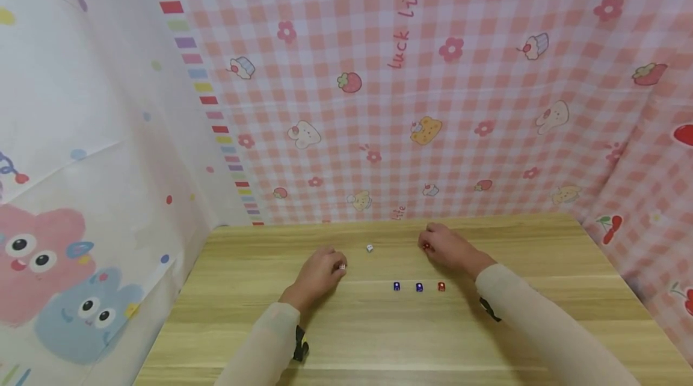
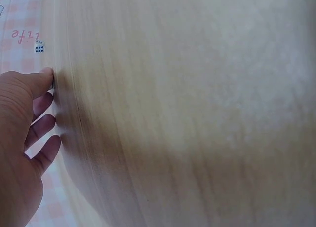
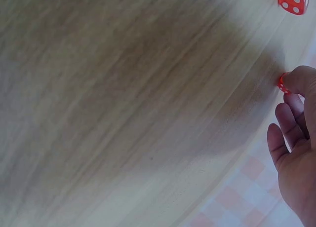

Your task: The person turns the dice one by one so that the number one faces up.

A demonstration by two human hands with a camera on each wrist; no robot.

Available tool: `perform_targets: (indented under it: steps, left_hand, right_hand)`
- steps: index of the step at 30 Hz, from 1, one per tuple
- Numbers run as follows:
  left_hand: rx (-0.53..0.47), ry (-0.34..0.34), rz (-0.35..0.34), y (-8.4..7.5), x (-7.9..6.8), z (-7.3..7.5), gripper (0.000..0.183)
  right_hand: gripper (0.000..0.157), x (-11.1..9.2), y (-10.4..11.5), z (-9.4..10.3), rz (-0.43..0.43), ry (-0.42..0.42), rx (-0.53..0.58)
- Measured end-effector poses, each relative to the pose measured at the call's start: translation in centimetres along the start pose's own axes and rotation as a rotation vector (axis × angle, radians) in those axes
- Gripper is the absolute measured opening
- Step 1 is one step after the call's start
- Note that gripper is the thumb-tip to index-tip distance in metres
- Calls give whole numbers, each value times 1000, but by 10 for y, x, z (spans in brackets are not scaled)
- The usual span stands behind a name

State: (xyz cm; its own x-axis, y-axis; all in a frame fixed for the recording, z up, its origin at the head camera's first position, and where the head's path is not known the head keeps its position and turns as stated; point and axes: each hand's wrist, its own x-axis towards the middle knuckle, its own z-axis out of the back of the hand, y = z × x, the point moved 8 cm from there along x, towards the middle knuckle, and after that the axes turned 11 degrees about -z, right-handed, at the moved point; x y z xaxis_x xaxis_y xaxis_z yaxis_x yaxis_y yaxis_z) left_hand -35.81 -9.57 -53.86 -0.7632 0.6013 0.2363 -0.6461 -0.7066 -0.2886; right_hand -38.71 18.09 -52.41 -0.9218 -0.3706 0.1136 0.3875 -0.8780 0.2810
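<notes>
My left hand (image 1: 319,273) pinches a white die (image 1: 343,266) at its fingertips, close over the table; in the left wrist view the thumb hides most of that die. Another white die (image 1: 370,248) lies a little farther back, to the right of this hand. Toward the back of the table, my right hand (image 1: 448,246) holds a red die (image 3: 283,83) between thumb and fingers. Nearer the front, a row has two blue dice, the left one (image 1: 397,286) and the middle one (image 1: 419,287), then a red die (image 1: 441,286) at its right end.
The dice and hands are on a light wooden table (image 1: 357,338). A pink checked cloth (image 1: 379,103) hangs right behind its back edge, and a white patterned cloth (image 1: 124,133) hangs at the left. A dark band piece (image 1: 300,344) sits at the left wrist.
</notes>
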Motion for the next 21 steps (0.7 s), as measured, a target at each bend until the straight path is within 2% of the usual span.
perform_targets:
  steps: [7,14,21]
  left_hand:
    - [-3,11,10,0,-1,0,4]
    - [3,9,5,-1,-1,0,5]
    - [7,7,7,0,0,0,5]
  right_hand:
    - [16,0,-5,-5,-15,17,0]
    - [8,3,-10,-8,-55,31,-29]
    - [8,0,-8,-4,-29,26,-24]
